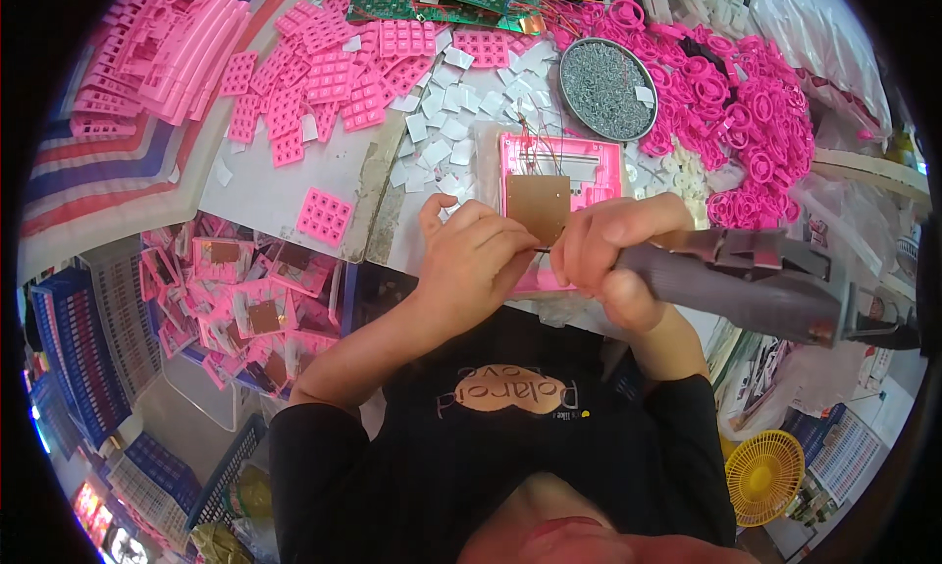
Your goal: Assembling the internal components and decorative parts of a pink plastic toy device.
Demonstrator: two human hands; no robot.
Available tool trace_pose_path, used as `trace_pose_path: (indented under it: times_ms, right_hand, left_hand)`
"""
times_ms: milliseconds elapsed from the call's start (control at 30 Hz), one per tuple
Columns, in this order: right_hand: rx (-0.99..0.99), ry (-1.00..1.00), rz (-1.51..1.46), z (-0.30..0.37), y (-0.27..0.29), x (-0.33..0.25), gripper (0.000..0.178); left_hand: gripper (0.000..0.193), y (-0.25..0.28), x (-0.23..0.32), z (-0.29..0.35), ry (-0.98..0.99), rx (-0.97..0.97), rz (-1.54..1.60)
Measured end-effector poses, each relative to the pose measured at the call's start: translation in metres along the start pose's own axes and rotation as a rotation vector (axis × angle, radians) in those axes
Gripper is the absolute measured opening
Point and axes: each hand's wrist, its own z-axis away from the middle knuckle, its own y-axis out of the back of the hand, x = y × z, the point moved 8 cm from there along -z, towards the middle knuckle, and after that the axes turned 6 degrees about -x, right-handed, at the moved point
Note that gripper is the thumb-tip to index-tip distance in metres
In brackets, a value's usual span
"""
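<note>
- A pink plastic housing [579, 172] lies flat on the worktop [265, 186], just beyond both hands, with a brown circuit board [537, 209] seated in its near-left part and thin wires running off its far edge.
- The left hand [469, 260] is curled, fingertips pinched together at the near edge of the brown board; what it pinches is too small to make out, possibly a screw or a wire end.
- The right hand [613, 260] is closed around the grey grip of an electric screwdriver [765, 284], whose body stretches away to the right; its tip is hidden between the two hands.
- Just beyond the housing sits a round metal tray [606, 88] filled with small grey screws.
- To the right of the tray, a heap of pink plastic rings [756, 113] spreads across the far right of the worktop.
- White square pieces [442, 132] are scattered to the left of the housing.
- Farther left lie many pink keypad grids [334, 74], with one loose grid [325, 216] near the worktop's edge.
- Green circuit boards [432, 0] lie at the far edge.
- Below the worktop on the left, a bin holds assembled pink units [245, 289] with brown boards showing.
- Blue crates [78, 338] stand at the near left, and a yellow fan [763, 476] at the near right.
</note>
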Motion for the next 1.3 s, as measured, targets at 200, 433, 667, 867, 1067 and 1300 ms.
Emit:
trace_pose_path:
  times_ms: [200, 433, 667, 867, 1067, 1300]
  right_hand:
    - [-0.005, 0.001, 0.053, -0.001, -0.002, 0.006, 0.036]
    - [0.022, 0.039, 0.242, -0.025, 0.019, 0.033, 0.031]
    - [-0.062, 0.041, 0.473, -0.030, 0.014, 0.049, 0.025]
    - [-0.130, 0.062, 0.640, -0.038, 0.002, 0.041, 0.019]
    - [0.029, -0.077, 0.181, -0.034, 0.023, 0.039, 0.039]
    - [-0.103, -0.286, 0.657, 0.003, 0.037, 0.038, 0.053]
  left_hand:
    - [0.022, 0.002, -0.002, 0.003, -0.024, 0.000, -0.067]
    - [0.025, 0.023, -0.006, 0.008, 0.115, 0.030, -0.053]
    - [0.023, 0.011, -0.003, 0.028, 0.017, -0.027, -0.033]
    - [0.018, -0.007, 0.021, 0.018, -0.138, -0.177, -0.066]
    - [0.012, -0.034, 0.024, 0.009, -0.217, -0.442, -0.109]
    - [0.016, -0.008, -0.009, -0.009, -0.022, -0.161, 0.219]
